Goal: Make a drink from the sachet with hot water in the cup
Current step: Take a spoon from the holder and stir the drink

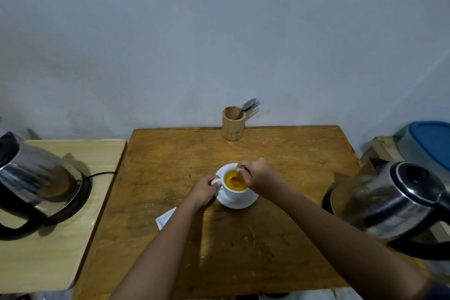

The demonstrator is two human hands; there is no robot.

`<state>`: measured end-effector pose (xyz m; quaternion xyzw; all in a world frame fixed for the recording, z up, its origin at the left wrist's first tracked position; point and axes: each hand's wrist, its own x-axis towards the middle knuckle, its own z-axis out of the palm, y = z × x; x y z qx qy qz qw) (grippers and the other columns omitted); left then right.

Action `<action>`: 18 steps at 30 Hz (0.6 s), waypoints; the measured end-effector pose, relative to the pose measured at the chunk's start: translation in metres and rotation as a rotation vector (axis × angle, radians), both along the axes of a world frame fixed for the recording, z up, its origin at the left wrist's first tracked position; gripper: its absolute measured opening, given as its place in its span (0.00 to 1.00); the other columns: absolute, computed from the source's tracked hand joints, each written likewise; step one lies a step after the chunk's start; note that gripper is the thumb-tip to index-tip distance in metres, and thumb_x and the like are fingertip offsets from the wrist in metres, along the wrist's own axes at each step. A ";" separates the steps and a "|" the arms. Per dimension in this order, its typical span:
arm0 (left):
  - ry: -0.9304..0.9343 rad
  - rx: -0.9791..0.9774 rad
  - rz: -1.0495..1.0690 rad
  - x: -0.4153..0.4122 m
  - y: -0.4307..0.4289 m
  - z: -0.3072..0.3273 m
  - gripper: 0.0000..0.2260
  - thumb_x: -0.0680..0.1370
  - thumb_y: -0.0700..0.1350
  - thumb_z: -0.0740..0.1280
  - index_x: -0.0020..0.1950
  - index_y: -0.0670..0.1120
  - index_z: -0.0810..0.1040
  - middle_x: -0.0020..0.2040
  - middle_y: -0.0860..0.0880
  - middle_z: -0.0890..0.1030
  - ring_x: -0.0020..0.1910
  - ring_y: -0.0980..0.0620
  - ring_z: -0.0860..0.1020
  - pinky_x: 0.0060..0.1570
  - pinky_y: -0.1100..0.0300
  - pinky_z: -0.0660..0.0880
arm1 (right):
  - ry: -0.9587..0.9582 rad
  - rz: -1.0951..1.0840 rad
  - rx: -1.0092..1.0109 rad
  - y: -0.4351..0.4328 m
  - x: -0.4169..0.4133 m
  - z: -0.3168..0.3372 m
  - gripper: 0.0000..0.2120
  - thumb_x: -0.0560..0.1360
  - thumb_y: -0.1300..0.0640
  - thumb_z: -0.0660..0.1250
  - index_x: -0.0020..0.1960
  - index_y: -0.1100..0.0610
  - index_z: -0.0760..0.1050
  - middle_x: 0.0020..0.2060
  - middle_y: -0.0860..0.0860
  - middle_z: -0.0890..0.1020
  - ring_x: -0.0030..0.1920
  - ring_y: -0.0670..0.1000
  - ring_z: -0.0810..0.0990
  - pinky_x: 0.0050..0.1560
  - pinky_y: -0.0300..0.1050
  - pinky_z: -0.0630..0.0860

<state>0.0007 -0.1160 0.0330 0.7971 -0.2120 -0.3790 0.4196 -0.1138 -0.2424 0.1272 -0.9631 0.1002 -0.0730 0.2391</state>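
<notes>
Cup of orange drink between my hands; left hand pinching its handle; right hand gripping spoon in it.

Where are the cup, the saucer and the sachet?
cup (234, 193), head view, white outer wall below the orange drink.
saucer (239, 204), head view, bare near rim in front of the cup.
sachet (165, 219), head view, white corner showing beside the left forearm.
</notes>
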 end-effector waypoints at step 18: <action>-0.116 -0.002 0.151 -0.014 -0.001 0.006 0.10 0.77 0.42 0.64 0.55 0.42 0.80 0.54 0.43 0.82 0.51 0.47 0.77 0.50 0.56 0.72 | 0.010 -0.111 0.064 -0.011 -0.016 0.043 0.10 0.77 0.57 0.62 0.52 0.60 0.80 0.45 0.57 0.84 0.44 0.52 0.81 0.40 0.41 0.74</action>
